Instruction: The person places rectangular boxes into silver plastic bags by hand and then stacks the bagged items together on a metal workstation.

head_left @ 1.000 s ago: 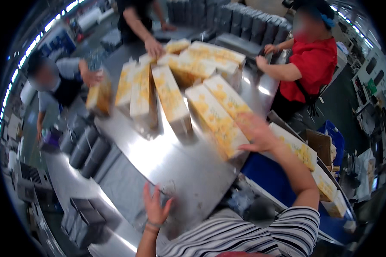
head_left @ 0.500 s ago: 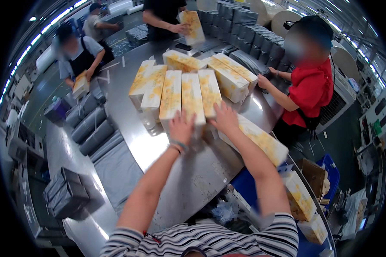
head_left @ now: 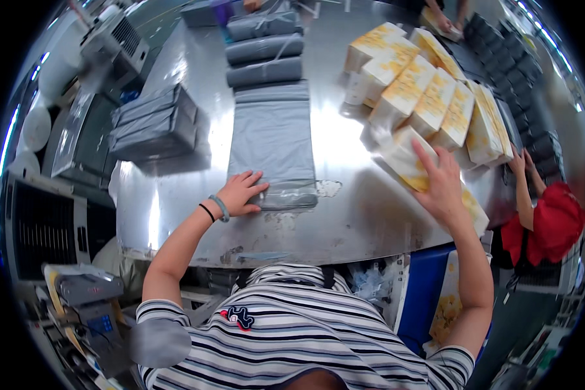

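Head view: left hand [head_left: 238, 194] spread flat on near-left corner of grey plastic stack [head_left: 273, 140], close to table [head_left: 364, 218] near edge. Right hand [head_left: 441, 182] spans yellow-flowered box [head_left: 403, 160] toward near-right corner; can't tell if gripped.

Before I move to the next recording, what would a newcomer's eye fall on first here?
Probably the white boxes with yellow flower print, clustered on the right of the shiny metal table, with the right hand on a near one. Next, the flat grey plastic mid-table, the left hand at its near left corner, and a co-worker's red top far right.
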`<state>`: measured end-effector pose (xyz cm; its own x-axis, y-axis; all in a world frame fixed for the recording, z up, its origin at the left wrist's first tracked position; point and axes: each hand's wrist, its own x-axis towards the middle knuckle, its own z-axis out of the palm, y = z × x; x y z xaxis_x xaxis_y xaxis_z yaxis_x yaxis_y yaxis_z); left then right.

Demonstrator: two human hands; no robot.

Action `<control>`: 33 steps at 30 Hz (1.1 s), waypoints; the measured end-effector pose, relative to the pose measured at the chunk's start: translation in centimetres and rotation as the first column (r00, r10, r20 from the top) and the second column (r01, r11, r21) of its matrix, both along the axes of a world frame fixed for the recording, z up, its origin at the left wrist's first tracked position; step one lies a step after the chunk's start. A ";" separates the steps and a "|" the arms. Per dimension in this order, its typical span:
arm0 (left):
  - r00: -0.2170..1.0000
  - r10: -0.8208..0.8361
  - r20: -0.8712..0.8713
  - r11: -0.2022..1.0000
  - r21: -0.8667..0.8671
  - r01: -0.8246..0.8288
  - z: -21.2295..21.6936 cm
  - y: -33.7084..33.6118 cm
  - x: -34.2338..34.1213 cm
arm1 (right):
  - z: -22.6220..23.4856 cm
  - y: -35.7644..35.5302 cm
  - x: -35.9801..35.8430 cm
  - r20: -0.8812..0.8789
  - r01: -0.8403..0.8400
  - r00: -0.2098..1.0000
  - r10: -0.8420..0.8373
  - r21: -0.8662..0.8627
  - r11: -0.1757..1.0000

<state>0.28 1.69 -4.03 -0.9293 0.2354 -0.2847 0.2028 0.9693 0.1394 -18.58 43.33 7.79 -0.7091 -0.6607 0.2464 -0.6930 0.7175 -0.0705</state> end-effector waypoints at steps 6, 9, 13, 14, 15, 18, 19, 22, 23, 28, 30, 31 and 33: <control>0.819 0.487 0.304 -0.293 0.940 -0.175 0.3 0.4 -3.1 | -1.3 -20.5 -2.6 0.717 0.151 0.624 0.310 -0.500 0.853; 0.769 0.601 0.218 0.071 0.944 -0.323 -0.9 1.7 -2.9 | -13.2 -24.9 -2.0 0.812 0.465 0.120 0.572 -0.555 0.690; 0.699 0.684 0.210 -0.153 0.978 -0.144 -4.2 2.5 2.1 | -15.8 -22.3 10.4 0.761 0.402 0.223 0.609 -0.641 0.654; 0.651 0.753 0.094 0.005 0.989 -0.149 -4.7 3.5 4.4 | -16.3 -19.8 12.9 0.782 0.302 0.329 0.529 -0.618 0.726; 0.665 0.722 0.189 -0.059 0.975 -0.214 -5.0 4.1 7.5 | -16.6 -18.0 13.9 0.777 0.204 0.437 0.452 -0.576 0.792; 0.634 0.673 0.381 -0.082 0.890 -0.448 -5.9 -0.7 9.8 | -15.0 -15.6 10.2 0.966 0.104 0.154 0.210 -0.227 0.968; 0.601 0.667 0.440 -0.073 0.842 -0.535 -6.5 -2.0 9.1 | -14.5 -16.7 8.9 0.782 -0.010 0.546 0.300 -0.351 0.936; 0.804 0.277 -0.526 0.855 0.516 0.043 -3.7 -5.7 1.0 | -15.1 -20.3 5.3 0.268 -0.296 0.896 0.355 -0.236 0.926; 0.898 0.179 -0.402 0.878 0.477 0.038 -2.8 -5.8 0.0 | -15.2 -21.3 4.8 0.177 -0.347 0.913 0.368 -0.138 0.928; 0.950 0.149 -0.275 0.984 0.139 -0.114 -3.8 -5.2 -2.2 | -16.9 -22.6 2.4 0.126 -0.438 0.896 0.425 0.101 0.893; 0.890 0.270 -0.369 0.962 0.071 -0.262 -4.7 -5.1 -2.4 | -16.8 -23.5 1.1 0.603 -0.027 0.754 0.261 -0.368 0.929; 0.835 0.411 -0.364 0.909 0.231 -0.347 -4.7 -4.8 -2.3 | -16.7 -23.6 0.7 0.788 0.268 0.559 0.257 -0.465 0.844; 0.687 0.665 -0.293 0.712 0.528 -0.463 -3.2 -4.2 -2.0 | -14.5 -23.0 2.1 0.613 0.102 0.733 0.295 -0.529 0.843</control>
<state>-1.71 -2.56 -7.24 -0.9068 -0.3858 0.1698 -0.2318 0.7929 0.5636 -16.46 20.34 -6.69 -0.7531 -0.6552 0.0596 -0.3870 0.3680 -0.8455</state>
